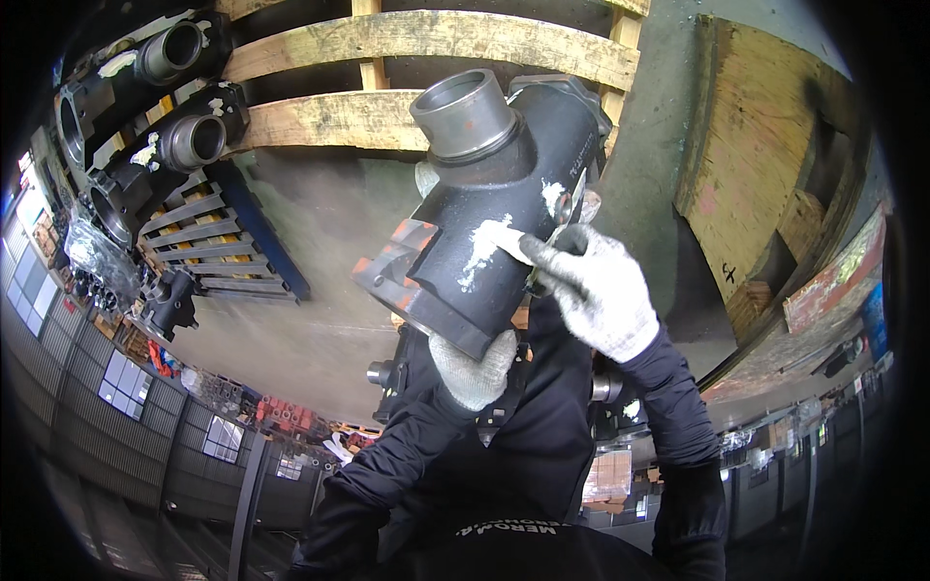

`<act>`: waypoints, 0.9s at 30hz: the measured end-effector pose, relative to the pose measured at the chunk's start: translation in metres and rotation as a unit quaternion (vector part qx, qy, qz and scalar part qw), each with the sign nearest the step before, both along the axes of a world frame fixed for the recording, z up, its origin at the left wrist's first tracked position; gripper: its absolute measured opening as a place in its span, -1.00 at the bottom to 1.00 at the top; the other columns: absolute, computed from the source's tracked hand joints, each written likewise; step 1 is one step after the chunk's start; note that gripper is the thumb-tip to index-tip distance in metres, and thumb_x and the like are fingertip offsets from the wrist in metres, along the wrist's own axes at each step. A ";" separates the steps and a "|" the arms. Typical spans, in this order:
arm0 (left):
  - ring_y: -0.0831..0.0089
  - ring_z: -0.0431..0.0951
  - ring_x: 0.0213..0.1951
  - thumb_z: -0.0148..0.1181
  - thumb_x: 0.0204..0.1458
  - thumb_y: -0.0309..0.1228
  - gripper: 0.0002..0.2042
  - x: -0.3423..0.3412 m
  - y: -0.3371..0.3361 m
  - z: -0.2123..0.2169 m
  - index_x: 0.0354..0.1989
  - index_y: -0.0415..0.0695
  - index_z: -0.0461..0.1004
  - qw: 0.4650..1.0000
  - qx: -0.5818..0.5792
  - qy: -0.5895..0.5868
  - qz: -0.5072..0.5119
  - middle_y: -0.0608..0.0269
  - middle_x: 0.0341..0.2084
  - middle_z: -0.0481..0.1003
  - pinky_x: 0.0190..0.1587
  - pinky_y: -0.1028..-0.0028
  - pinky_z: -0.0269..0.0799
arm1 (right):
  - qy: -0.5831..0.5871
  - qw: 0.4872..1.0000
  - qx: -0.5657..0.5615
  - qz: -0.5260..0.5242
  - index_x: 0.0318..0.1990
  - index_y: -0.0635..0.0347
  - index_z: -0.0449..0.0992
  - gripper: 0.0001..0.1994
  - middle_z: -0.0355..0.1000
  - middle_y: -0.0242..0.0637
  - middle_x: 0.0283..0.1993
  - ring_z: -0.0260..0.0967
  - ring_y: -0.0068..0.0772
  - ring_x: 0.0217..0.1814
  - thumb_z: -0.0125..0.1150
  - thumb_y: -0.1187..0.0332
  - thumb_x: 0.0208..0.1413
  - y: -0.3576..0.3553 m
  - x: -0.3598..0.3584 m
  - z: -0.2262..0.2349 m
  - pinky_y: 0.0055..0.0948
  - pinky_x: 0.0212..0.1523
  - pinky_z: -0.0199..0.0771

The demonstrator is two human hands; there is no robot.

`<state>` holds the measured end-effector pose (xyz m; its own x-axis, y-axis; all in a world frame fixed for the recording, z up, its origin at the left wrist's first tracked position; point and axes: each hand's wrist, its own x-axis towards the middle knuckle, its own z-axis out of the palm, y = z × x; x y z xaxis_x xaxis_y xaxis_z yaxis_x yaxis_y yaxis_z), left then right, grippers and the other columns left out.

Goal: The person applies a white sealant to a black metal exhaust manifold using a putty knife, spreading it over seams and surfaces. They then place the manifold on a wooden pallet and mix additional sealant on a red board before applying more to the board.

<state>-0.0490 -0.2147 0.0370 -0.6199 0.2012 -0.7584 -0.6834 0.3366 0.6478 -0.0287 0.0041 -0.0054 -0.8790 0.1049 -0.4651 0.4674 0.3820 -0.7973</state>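
A large black cast-metal housing [552,145] with a bare grey cylindrical neck [463,114] lies tilted in front of me. A white, paste-like patch [484,254] marks its side, with a smaller one nearer the far end. My left hand [475,373], in a pale knitted glove, grips the flanged near end from below. Over the white patch, my right hand [601,295] has its fingers curled together, the gloved fingertips darkened with dirt. A thin, light-coloured edge shows beside those fingers; what they hold, if anything, I cannot make out.
Wooden pallet slats [426,37] run behind the housing. Two similar black housings [194,140] with white patches stand at the far left, above a slatted metal rack [218,247]. Plywood-sided crates [751,145] are on the right. Red parts [286,414] sit in the distance.
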 end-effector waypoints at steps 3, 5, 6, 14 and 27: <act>0.30 0.62 0.04 0.38 0.08 -0.57 -0.49 0.000 0.001 0.002 0.22 -0.41 0.39 0.999 0.005 -0.032 0.024 0.01 0.06 0.58 0.12 0.33 0.53 | 0.019 1.000 0.003 0.004 0.16 -0.04 0.69 -0.57 0.52 -0.09 -0.25 0.52 -0.02 -0.30 0.43 0.46 0.08 -0.005 0.003 0.006 -0.17 -0.24 0.51; 0.31 0.62 0.06 0.38 0.09 -0.57 -0.46 0.001 0.001 0.002 0.25 -0.41 0.36 0.999 0.003 -0.028 0.024 0.00 0.08 0.56 0.14 0.33 0.53 | 0.028 1.000 -0.009 -0.002 0.15 -0.03 0.69 -0.56 0.52 -0.09 -0.24 0.53 -0.03 -0.30 0.43 0.48 0.08 -0.002 0.004 0.006 -0.18 -0.25 0.51; 0.30 0.61 0.07 0.38 0.09 -0.56 -0.45 0.002 0.000 0.002 0.26 -0.41 0.35 0.999 -0.005 -0.028 0.015 0.00 0.09 0.56 0.15 0.33 0.52 | 0.004 0.999 -0.044 -0.015 0.15 -0.01 0.69 -0.56 0.53 -0.08 -0.24 0.53 -0.02 -0.29 0.41 0.52 0.08 0.001 0.005 0.005 -0.20 -0.24 0.51; 0.25 0.58 0.11 0.42 0.10 -0.48 -0.39 0.006 -0.004 -0.002 0.28 -0.43 0.31 0.999 -0.028 -0.008 -0.027 0.00 0.11 0.55 0.21 0.31 0.44 | -0.018 0.995 -0.095 -0.019 0.16 -0.09 0.69 -0.65 0.54 -0.09 0.00 0.56 -0.02 -0.12 0.34 0.35 0.21 0.020 0.001 -0.021 -0.21 -0.07 0.57; 0.34 0.64 -0.01 0.45 0.07 -0.48 -0.46 0.007 0.007 -0.005 0.22 -0.39 0.43 0.999 0.000 0.043 0.022 0.08 0.01 0.61 0.07 0.33 0.57 | -0.019 0.989 -0.143 0.020 0.20 -0.12 0.68 -0.56 0.48 -0.12 -0.15 0.55 -0.12 -0.15 0.39 0.44 0.14 0.021 0.006 -0.017 -0.26 -0.12 0.56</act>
<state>-0.0420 -0.2081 0.0320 -0.6905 0.1726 -0.7024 -0.6393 0.3085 0.7043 -0.0226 0.0252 -0.0220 -0.8613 -0.0701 -0.5032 0.4879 0.1622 -0.8577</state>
